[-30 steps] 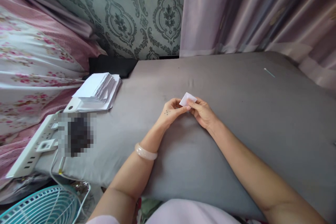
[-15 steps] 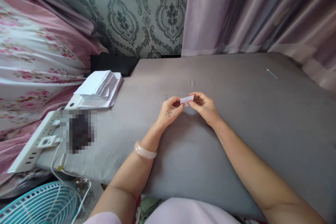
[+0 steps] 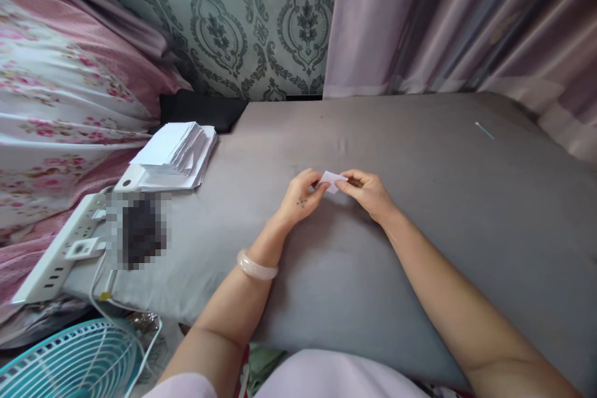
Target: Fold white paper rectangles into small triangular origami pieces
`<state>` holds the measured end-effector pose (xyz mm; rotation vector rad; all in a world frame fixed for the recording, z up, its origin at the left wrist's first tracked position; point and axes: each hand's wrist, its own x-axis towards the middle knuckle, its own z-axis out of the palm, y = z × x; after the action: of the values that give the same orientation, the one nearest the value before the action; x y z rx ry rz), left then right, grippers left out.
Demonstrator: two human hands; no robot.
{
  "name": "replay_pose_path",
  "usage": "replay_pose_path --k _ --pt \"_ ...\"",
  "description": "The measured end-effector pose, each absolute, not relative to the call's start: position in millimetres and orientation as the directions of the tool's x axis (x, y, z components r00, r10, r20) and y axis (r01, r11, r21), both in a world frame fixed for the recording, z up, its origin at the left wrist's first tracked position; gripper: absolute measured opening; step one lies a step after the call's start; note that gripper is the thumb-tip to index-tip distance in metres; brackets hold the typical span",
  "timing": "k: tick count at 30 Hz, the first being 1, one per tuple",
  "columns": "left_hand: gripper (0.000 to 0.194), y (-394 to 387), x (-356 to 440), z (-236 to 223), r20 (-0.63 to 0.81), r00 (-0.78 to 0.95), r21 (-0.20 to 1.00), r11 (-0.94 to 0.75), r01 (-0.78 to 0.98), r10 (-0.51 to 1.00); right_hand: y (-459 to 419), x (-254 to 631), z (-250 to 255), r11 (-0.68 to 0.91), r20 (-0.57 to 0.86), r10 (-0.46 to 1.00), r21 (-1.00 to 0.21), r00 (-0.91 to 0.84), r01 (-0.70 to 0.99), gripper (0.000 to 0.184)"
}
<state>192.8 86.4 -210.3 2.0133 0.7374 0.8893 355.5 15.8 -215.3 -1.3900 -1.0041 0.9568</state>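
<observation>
A small folded piece of white paper (image 3: 333, 178) is held between my two hands above the grey-covered table (image 3: 420, 155). My left hand (image 3: 301, 198) pinches its left side, thumb on top and fingers curled behind. At the right side, my right hand (image 3: 368, 193) grips it between thumb and bent fingers. Creases and a pointed lower edge show on the paper; its underside is hidden. A pale bangle (image 3: 256, 266) circles my left wrist.
To the left lies a stack of white paper (image 3: 172, 149) in front of a black flat item (image 3: 205, 111). Nearer are a white power strip (image 3: 56, 261), a blurred-out dark object (image 3: 143, 230) and a teal fan (image 3: 74, 360). A cotton swab (image 3: 485, 130) lies far right.
Within my hands the paper has turned and changed shape, from a diamond to a narrow strip to a creased piece. My right hand has shifted slightly right; both hands keep hold.
</observation>
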Motion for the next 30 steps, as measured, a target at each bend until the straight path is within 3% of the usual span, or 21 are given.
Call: replay_pose_path --k 3,7,10,13,16,24,30 --pt "0.023 89.8 190.2 -213.9 0.470 0.613 0.644 -0.722 0.254 0.635 14.3 359.6 -212.9 0.086 0.208 0.938 -0.915 0.277 0.395 0.019" --pt "0.027 91.3 187.1 -216.0 0.515 0.668 0.431 -0.836 0.340 0.537 9.2 363.0 -211.2 0.233 0.484 0.869 -0.588 0.106 0.774 0.017" --pt "0.029 89.5 186.9 -215.0 0.495 0.716 0.310 -0.870 0.384 0.492 4.1 362.6 -210.4 0.254 0.521 0.853 -0.341 -0.044 0.905 0.025" --pt "0.026 87.0 188.2 -215.9 0.410 0.781 0.249 -0.882 0.400 0.470 -0.4 362.0 -213.1 0.267 0.482 0.866 -0.226 -0.131 0.937 0.028" --pt "0.022 85.5 188.2 -220.1 0.310 0.816 0.310 -0.864 0.397 0.487 -3.7 363.3 -220.4 0.263 0.404 0.903 -0.250 -0.146 0.932 0.027" --pt "0.011 89.2 183.4 -224.5 0.172 0.647 0.704 -0.552 0.447 0.743 -6.1 361.7 -231.2 0.068 0.302 0.946 -0.548 0.121 0.834 0.018" --pt "0.010 91.4 185.0 -220.1 0.085 0.574 0.786 -0.409 0.464 0.814 -4.6 355.3 -233.9 -0.046 0.279 0.918 -0.631 0.282 0.775 0.021"
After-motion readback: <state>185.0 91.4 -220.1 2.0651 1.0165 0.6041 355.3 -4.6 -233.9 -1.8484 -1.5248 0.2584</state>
